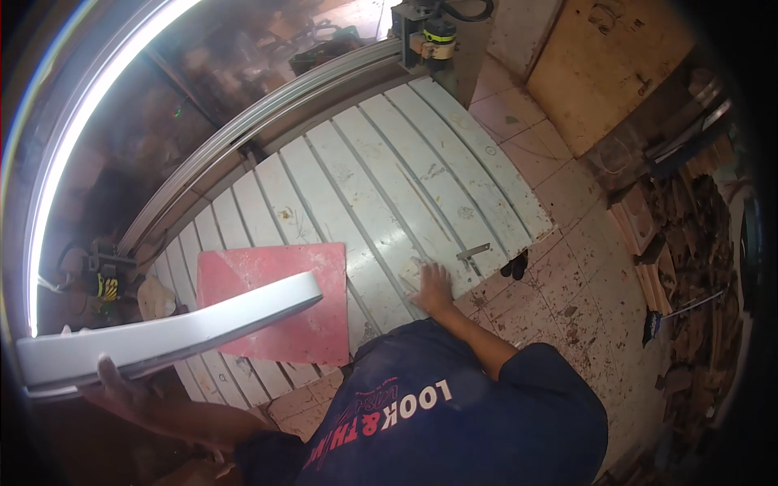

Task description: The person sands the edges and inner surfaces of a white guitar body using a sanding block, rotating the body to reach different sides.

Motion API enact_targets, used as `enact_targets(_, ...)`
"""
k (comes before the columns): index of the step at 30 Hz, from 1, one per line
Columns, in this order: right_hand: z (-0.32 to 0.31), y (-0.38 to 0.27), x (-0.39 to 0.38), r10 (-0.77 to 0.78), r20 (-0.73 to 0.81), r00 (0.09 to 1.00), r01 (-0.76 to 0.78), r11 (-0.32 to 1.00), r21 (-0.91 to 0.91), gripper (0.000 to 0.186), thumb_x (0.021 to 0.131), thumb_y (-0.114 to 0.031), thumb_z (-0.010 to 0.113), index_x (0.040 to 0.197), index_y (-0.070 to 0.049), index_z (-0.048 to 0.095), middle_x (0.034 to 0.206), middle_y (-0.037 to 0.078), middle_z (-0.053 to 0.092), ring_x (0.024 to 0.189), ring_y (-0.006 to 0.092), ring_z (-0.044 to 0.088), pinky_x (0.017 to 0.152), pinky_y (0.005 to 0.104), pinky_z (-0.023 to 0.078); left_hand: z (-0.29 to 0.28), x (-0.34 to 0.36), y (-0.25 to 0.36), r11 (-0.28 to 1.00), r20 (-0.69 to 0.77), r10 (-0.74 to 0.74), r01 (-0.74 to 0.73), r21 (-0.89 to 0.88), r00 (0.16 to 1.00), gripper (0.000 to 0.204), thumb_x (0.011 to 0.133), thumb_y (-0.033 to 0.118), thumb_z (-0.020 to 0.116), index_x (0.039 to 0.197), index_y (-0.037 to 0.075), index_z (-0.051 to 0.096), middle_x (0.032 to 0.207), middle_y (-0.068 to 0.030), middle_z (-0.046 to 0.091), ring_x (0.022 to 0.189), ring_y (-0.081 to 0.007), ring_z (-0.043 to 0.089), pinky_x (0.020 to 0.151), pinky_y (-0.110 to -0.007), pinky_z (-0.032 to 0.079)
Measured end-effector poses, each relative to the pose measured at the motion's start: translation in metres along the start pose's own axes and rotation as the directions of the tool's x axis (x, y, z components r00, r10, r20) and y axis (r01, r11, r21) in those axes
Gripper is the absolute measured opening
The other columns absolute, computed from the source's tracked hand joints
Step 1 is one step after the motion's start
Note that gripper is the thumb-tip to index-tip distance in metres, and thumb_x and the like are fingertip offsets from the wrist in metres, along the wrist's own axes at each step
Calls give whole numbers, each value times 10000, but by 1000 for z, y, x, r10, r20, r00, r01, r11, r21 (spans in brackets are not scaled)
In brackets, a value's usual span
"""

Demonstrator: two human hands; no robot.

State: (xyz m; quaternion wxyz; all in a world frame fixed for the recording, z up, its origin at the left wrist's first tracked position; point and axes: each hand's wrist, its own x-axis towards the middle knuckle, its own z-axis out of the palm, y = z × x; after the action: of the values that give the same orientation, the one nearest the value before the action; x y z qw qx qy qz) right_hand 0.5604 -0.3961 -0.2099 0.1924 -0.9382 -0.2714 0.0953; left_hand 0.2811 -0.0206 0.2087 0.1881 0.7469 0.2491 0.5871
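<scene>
At the left, my left hand [113,385] is closed on a long white bar [174,328] with a rounded end and a darker lower edge. The bar is raised in front of a slatted machine bed [369,154] and covers part of a flat red board [324,348]. What the bar is made of, I cannot tell. My right hand [433,290] reaches flat onto the slats by the near edge, fingers apart. By its fingertips is a pale patch I cannot make out. A small metal bracket-like piece [474,252] lies to the right of that hand.
A rail [267,101] runs along the far side, carrying a machine head [433,40] at its far right end. Crumpled pale material [156,298] is by the bed's left end. Debris litters the tiled floor [559,300]; wooden offcuts [697,324] are piled at the right.
</scene>
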Motion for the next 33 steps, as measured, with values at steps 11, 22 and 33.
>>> enact_targets(11, 8, 6, 1, -90, -128, 988, 102, 991, 88, 702, 724, -289, 840, 1321, -67, 544, 1226, 161, 590, 1165, 372, 539, 998, 499, 448, 23, 4, 0, 997, -27, -77, 78, 30, 997, 590, 837, 103, 826, 1311, -113, 551, 1213, -192, 653, 1064, -251, 632, 976, -380, 506)
enact_targets(22, 21, 10, 2, -34, -189, 981, 46, 997, 61, 655, 731, -324, 827, 1248, -43, 540, 1249, 163, 584, 1200, 375, 539, 1018, 494, 452, 38, 4, 21, 997, 42, -31, 34, -65, 999, 746, 748, 207, 942, 1318, -62, 542, 1163, -122, 641, 1038, -206, 601, 975, -336, 470)
enact_targets(33, -9, -24, 32, 83, -309, 947, 121, 802, 585, 635, 794, -99, 808, 1353, 24, 532, 1254, 230, 636, 1191, 363, 617, 1026, 425, 483, 21, -6, 25, 987, 181, -34, 61, -148, 983, 763, 680, 238, 940, 1254, -26, 513, 988, -151, 728, 852, -239, 746, 743, -365, 623)
